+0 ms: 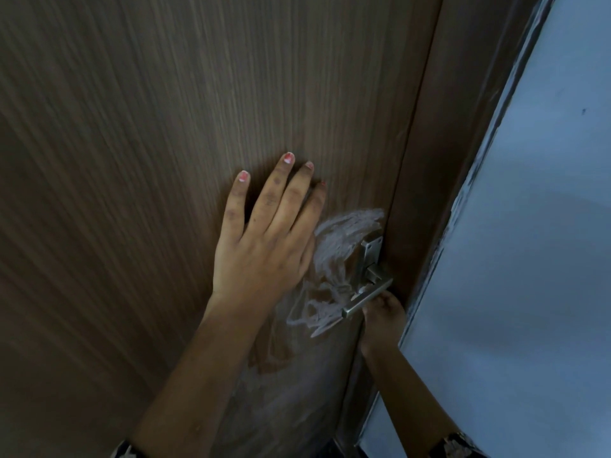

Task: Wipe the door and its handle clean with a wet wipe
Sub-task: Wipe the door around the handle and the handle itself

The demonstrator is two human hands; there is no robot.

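Dark brown wood-grain door (165,160) fills frame, white chalky scribbles (334,259) left of its silver lever handle (367,297); left hand (264,246) flat, open, empty on panel; right hand (383,317) curled under lever, grip unclear.

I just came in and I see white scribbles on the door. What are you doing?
A person is at a brown wooden door. The left hand lies flat on it with fingers spread, beside white chalky scribbles. The right hand is under the metal lever handle, seemingly gripping it. The marks around the handle are not wiped off yet, and no wet wipe shows in view, so the cleaning looks unfinished.
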